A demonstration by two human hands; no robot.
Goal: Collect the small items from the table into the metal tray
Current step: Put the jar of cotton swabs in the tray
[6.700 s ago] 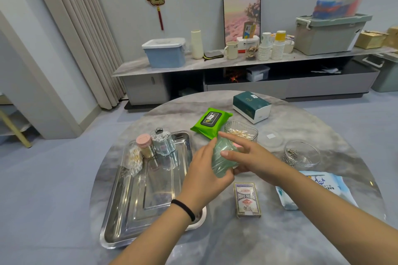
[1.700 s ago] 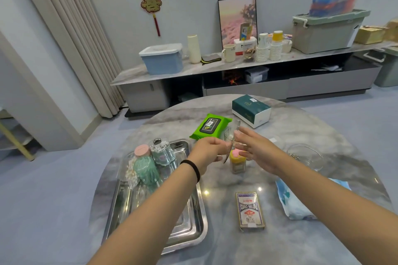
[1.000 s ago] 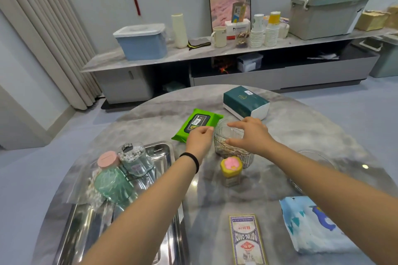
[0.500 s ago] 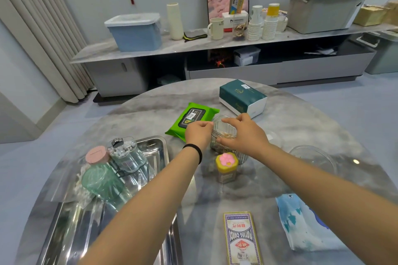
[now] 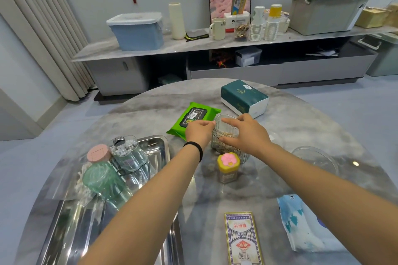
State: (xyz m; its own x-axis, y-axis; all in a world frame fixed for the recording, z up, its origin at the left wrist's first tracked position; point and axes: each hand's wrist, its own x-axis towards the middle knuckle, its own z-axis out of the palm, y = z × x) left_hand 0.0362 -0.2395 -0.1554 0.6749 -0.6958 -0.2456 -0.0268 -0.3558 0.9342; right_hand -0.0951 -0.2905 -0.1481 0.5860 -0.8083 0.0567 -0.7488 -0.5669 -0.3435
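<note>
A clear ribbed container (image 5: 224, 135) with thin sticks inside stands mid-table. My left hand (image 5: 199, 131) pinches its left rim, and my right hand (image 5: 245, 133) wraps its right side, index finger on the top edge. Just in front stands a small yellow jar with a pink lid (image 5: 228, 165). The metal tray (image 5: 155, 146) lies at the left. It holds a pink-capped bottle (image 5: 99, 155), a clear jar of white beads (image 5: 125, 153), a green container (image 5: 103, 180) and a bag of cotton swabs (image 5: 83, 189). A playing-card box (image 5: 242, 241) lies near the front edge.
A green wipes pack (image 5: 193, 120) and a teal tissue box (image 5: 243, 98) lie beyond the hands. A glass bowl (image 5: 314, 159) and a blue-white packet (image 5: 305, 221) sit at the right. A long low cabinet with bins and cups stands behind the table.
The green container went from my hands into the tray, and the yellow jar now stands on the table. Both hands reached the clear container and have stayed on it for the last second.
</note>
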